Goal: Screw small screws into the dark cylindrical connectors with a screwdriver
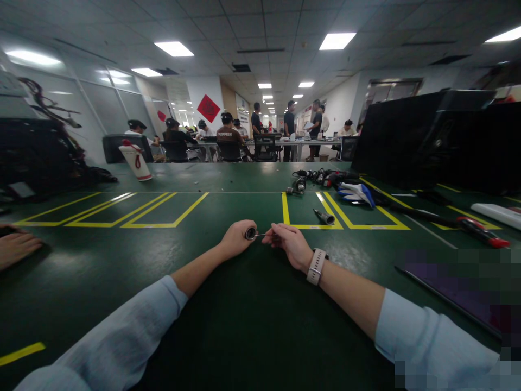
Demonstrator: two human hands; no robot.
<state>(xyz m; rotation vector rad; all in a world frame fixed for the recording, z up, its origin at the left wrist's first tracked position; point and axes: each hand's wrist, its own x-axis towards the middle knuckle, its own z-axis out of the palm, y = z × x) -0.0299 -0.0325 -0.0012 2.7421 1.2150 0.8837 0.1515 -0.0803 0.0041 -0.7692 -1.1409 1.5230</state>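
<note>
My left hand (236, 239) is closed around a small round metal part (250, 233), its open, dark-ringed end turned toward me. My right hand (290, 245), with a pale watch on the wrist, pinches a thin metal rod (259, 235) between its fingertips. The rod's far end reaches the opening of the round part; whether it goes inside I cannot tell. Both hands are just above the green table (228, 304). Beyond my right hand lies a cone-shaped metal piece (325, 218) with a pointed tip.
Several metal parts (300, 185) lie farther back, beside a blue-and-white glove (355, 194). A red-and-black handled tool (482, 232) is at right, near a dark flat panel (451, 293). At left are a white cup (136, 162) and another person's hand (18, 248). Yellow tape marks the table.
</note>
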